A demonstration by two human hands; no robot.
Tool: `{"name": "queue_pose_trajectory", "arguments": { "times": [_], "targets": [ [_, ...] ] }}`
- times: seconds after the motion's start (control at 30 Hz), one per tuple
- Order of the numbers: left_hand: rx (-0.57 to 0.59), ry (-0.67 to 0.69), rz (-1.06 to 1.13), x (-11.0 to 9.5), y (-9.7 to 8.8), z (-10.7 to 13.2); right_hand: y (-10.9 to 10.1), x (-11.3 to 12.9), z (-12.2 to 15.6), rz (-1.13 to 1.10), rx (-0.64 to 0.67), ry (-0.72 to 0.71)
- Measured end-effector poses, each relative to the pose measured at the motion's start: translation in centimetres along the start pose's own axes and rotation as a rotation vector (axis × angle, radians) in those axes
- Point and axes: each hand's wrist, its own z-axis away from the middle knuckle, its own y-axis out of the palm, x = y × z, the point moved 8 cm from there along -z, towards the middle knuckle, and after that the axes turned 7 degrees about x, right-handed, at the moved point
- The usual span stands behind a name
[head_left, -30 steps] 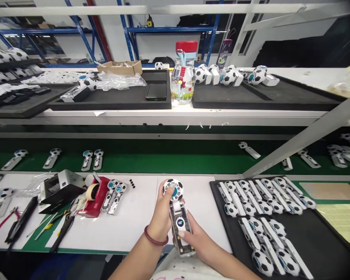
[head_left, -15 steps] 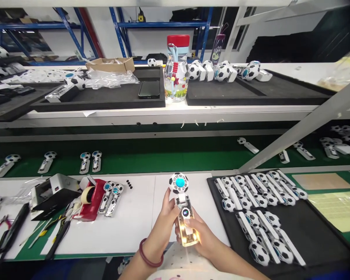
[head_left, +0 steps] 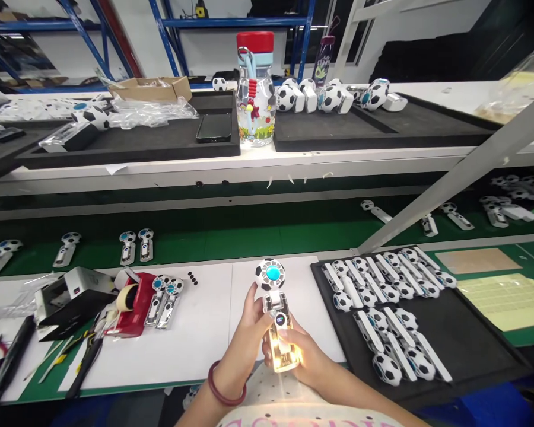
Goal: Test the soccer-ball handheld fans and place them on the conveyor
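Observation:
Both my hands hold a handheld fan (head_left: 278, 314) upright above the white work mat (head_left: 196, 356). It has a football-patterned head with a blue hub and a clear body with a small round display, and its base glows yellow. My left hand (head_left: 244, 347), with a dark red bracelet on the wrist, wraps the fan's left side below the head. My right hand (head_left: 296, 356) grips the lower body, with the thumb just below the display. Two similar clear fans (head_left: 163, 302) lie on the mat to the left, apart from my hands.
A black foam tray (head_left: 454, 338) of several football fans lies to the right. On the left are a red tape dispenser (head_left: 133, 308), a black-and-white device (head_left: 73, 293) and pliers (head_left: 85, 362). A green conveyor (head_left: 249, 237) carries more fans beyond the mat.
The fan's base now glows yellow, and my left thumb has come off the blue hub. The fan stands more upright, and the whole view has shifted slightly.

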Motion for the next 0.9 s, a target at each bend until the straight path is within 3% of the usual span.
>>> {"name": "queue_pose_trajectory", "arguments": {
  "times": [0.37,0.9],
  "targets": [
    [-0.035,0.019,0.019,0.16,-0.33,0.16,-0.07,-0.25,0.08,-0.055,-0.04,-0.012],
    [0.002,-0.02,0.056,0.63,-0.14,0.37,0.03,-0.25,0.48,-0.004,0.016,-0.05]
  ]
}}
